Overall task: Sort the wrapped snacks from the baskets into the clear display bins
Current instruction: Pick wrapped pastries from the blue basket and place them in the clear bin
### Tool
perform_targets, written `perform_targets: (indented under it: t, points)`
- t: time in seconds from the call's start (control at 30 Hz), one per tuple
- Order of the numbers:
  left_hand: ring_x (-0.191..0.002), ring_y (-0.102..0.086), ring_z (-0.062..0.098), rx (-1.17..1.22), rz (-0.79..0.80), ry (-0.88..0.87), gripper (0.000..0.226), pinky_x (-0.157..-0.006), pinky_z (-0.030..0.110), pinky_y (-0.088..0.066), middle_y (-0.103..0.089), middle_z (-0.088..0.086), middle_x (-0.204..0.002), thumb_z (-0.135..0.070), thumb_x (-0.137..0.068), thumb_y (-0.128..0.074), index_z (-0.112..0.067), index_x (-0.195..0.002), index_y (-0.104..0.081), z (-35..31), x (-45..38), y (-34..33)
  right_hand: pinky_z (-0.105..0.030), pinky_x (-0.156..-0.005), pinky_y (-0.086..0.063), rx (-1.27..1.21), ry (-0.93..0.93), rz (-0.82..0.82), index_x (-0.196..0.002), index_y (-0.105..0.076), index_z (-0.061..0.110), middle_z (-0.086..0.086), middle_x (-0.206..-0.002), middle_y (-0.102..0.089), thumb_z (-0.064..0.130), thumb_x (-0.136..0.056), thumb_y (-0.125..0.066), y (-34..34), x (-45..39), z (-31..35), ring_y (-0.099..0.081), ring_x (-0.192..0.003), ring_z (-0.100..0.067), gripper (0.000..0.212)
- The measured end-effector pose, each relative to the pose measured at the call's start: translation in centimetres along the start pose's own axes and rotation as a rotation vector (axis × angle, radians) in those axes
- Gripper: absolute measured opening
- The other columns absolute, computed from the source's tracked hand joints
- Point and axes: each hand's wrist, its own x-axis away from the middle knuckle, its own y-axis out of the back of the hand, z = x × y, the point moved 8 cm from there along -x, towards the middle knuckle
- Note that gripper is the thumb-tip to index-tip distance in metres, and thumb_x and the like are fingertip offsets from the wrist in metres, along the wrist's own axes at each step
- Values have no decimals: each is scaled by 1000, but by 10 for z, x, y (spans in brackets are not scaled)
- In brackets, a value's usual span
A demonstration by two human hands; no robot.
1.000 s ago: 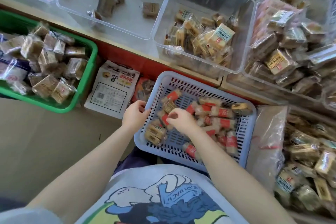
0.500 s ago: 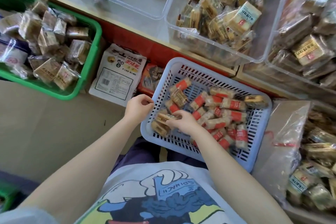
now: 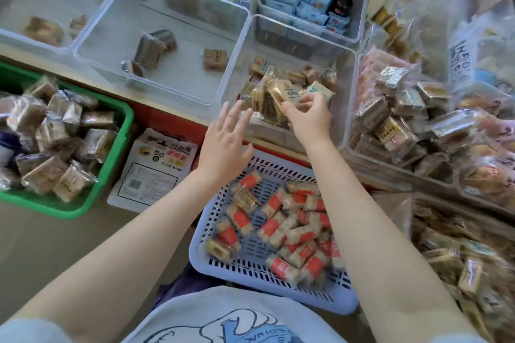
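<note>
A blue slotted basket (image 3: 204,256) on my lap holds several red-and-white wrapped snacks and a few tan ones. My right hand (image 3: 310,117) reaches over the near wall of a clear display bin (image 3: 237,81) and pinches a tan wrapped snack (image 3: 280,96) above the pile of similar snacks inside. My left hand (image 3: 224,139) hovers with straight, spread fingers just before that bin's near wall, above the basket's far rim, holding nothing.
A green basket (image 3: 111,175) of brown wrapped snacks sits at left. A printed white packet (image 3: 156,170) lies between the baskets. Clear bins (image 3: 156,83) with few snacks stand at the back, a bin of blue packets (image 3: 301,0) behind, full bins and bags at right.
My right hand has lifted a tan snack out of the blue basket and carried it up to the clear bin. My left hand let go of the basket rim and rose, fingers spread.
</note>
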Motion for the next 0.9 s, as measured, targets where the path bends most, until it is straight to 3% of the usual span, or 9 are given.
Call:
perform_targets:
  t: [0.17, 0.27, 0.4, 0.57, 0.63, 0.7, 0.77, 0.83, 0.9]
  points:
    - [-150, 21, 20, -153, 144, -58, 83, -123, 40, -3, 15, 0, -165, -37, -96, -47, -21, -159, 5, 10, 3, -21, -8, -60, -30, 115, 29, -12, -108, -58, 18, 1, -116, -55, 23, -89, -66, -4, -6, 0, -44, -80, 3, 21]
    - [-148, 28, 17, -170, 162, -80, 84, -123, 41, -2, 25, -3, -163, -47, -97, -41, -23, -157, 13, 18, 5, -29, -4, -65, -38, 89, 68, -33, -106, -60, 16, -3, -114, -58, 17, -91, -62, 0, 9, -9, -51, -72, 4, 15]
    - [-147, 29, 15, -134, 154, -101, 85, -122, 41, -2, 26, -5, -162, -50, -98, -42, -25, -157, 14, 19, 4, -31, -36, -75, -56, 11, 72, -11, -94, -60, 22, -7, -93, -65, 16, -93, -55, -4, 40, -32, -64, -80, -20, 8]
    - [-153, 3, 24, 16, 15, -7, 79, -119, 43, -18, 1, 6, -167, -36, -96, -53, -15, -159, -10, 32, 35, -34, -42, -74, -56, 78, -150, 233, -94, -61, 20, -5, -87, -67, 21, -98, -53, -50, 81, -106, -67, -81, -27, 9]
    - [-151, -15, 25, 107, 109, 143, 75, -115, 42, -29, -12, 8, -165, -33, -98, -54, -14, -158, -13, 54, 66, -58, -44, -82, -57, 173, -300, 440, -96, -61, 20, -3, -96, -68, 26, -100, -54, -79, 99, -149, -69, -86, -25, 10]
    - [-138, -40, 23, 174, 310, 322, 71, -99, 41, -47, -23, 6, -162, -34, -101, -50, -17, -158, -13, 79, 102, -90, -40, -82, -57, 264, -406, 639, -103, -62, 19, -5, -107, -68, 29, -99, -56, -107, 123, -186, -69, -90, -22, 12]
    - [-102, -63, 18, 225, 465, 442, 65, -68, 33, -51, -38, 4, -154, -37, -102, -47, -22, -157, -16, 94, 133, -113, -35, -75, -52, 356, -444, 805, -114, -62, 17, -6, -117, -66, 31, -98, -58, -131, 150, -213, -65, -92, -22, 22]
    - [-68, -61, 11, 279, 535, 491, 63, -50, 28, -40, -61, 0, -127, -37, -101, -48, -25, -156, -20, 100, 155, -124, -32, -79, -47, 430, -425, 948, -126, -58, 17, -4, -127, -60, 36, -95, -63, -150, 176, -228, -58, -99, -20, 37]
    - [-62, -58, 9, 337, 549, 515, 64, -48, 28, -37, -67, -6, -97, -38, -99, -50, -29, -156, -21, 100, 168, -128, -33, -87, -48, 443, -415, 1062, -136, -50, 19, -2, -129, -58, 40, -92, -66, -166, 200, -236, -57, -108, -21, 51]
